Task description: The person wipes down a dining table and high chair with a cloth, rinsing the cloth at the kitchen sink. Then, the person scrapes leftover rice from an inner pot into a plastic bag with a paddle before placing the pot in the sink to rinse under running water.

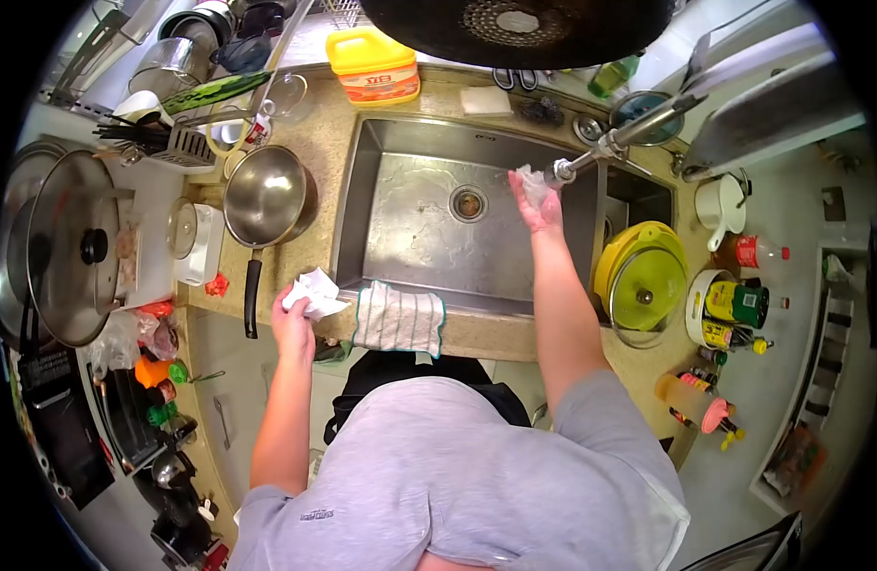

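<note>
My left hand [294,324] is closed on a crumpled white tissue [316,294] over the counter's front edge, left of a striped cloth [398,319] that hangs at the sink's front. Over the right part of the steel sink [414,224], my right hand [538,207] holds a wad of whitish, translucent material [532,185] close to the faucet head [560,172]. What that wad is made of cannot be made out. A steel saucepan [265,197] with a black handle rests on the counter to the left of the sink.
A yellow jug [373,65] stands behind the sink. Green and yellow basins with a glass lid [648,285] sit at its right, near several bottles [735,303]. A dark pan [524,29] hangs overhead. A large glass lid [72,247] is at the far left.
</note>
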`<action>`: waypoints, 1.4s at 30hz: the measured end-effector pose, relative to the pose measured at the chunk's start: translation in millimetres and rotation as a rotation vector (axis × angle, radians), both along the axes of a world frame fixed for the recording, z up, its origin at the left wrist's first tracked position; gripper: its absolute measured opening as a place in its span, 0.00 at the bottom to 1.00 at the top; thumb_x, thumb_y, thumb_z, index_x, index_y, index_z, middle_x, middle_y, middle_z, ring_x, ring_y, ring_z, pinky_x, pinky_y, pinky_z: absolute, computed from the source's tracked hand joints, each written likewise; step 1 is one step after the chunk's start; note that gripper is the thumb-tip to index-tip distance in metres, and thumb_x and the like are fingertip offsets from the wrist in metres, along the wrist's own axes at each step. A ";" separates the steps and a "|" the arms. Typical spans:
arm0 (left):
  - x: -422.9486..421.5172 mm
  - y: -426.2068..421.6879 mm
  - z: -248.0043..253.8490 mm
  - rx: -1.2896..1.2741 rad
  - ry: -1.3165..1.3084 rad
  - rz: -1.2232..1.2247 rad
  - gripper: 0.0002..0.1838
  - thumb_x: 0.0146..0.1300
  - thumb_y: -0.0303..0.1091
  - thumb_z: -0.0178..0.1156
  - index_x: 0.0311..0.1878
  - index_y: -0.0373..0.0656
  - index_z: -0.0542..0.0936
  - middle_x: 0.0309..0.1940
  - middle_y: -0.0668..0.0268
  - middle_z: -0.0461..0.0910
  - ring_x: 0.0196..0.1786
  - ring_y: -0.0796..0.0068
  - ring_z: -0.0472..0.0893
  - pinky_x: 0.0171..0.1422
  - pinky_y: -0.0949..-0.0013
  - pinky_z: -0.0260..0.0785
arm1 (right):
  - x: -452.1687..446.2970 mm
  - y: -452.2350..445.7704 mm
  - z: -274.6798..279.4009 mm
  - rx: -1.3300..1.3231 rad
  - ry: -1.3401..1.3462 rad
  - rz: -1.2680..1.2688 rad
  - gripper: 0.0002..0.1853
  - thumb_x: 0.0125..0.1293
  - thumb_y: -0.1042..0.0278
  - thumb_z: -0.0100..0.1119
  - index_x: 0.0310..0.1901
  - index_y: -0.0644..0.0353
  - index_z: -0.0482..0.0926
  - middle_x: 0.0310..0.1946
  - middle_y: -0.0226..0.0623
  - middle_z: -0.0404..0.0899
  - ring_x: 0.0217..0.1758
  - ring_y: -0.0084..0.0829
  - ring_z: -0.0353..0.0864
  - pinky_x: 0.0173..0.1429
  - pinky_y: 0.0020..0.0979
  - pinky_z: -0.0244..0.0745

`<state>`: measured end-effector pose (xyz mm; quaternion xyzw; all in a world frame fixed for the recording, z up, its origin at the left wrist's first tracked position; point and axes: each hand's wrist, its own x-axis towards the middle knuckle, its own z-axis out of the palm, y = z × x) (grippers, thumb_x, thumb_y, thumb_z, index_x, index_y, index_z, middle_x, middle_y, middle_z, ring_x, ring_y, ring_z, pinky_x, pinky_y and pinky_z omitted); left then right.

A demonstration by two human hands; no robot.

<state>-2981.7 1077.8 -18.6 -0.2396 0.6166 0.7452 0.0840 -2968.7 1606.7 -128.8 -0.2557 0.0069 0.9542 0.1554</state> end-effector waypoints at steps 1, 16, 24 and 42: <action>1.9 -1.7 2.0 0.060 -0.028 0.015 0.24 0.60 0.16 0.57 0.61 0.36 0.69 0.55 0.54 0.76 0.56 0.60 0.79 0.61 0.61 0.75 | -2.2 3.4 -5.0 -0.060 0.024 0.017 0.17 0.73 0.58 0.53 0.54 0.63 0.73 0.53 0.50 0.76 0.56 0.52 0.76 0.57 0.47 0.83; 17.4 24.9 51.6 0.356 -0.220 -0.231 0.22 0.68 0.21 0.53 0.65 0.38 0.67 0.60 0.55 0.73 0.63 0.61 0.75 0.69 0.57 0.71 | 5.0 26.9 36.1 0.256 -0.253 0.289 0.17 0.63 0.49 0.59 0.39 0.56 0.75 0.31 0.39 0.75 0.28 0.35 0.72 0.25 0.30 0.67; 26.3 11.6 41.8 0.296 -0.091 -0.205 0.30 0.59 0.10 0.53 0.67 0.36 0.69 0.61 0.55 0.75 0.63 0.62 0.76 0.68 0.63 0.72 | -8.4 39.9 14.3 0.159 -0.176 0.226 0.15 0.70 0.65 0.55 0.53 0.66 0.71 0.50 0.53 0.75 0.54 0.56 0.78 0.49 0.47 0.82; 50.9 -116.7 18.8 0.167 -0.069 0.333 0.13 0.68 0.24 0.55 0.55 0.41 0.71 0.47 0.59 0.82 0.42 0.68 0.83 0.36 0.71 0.76 | -13.7 39.7 12.4 0.520 -0.389 0.559 0.11 0.69 0.58 0.63 0.46 0.49 0.72 0.29 0.30 0.75 0.27 0.27 0.74 0.31 0.27 0.76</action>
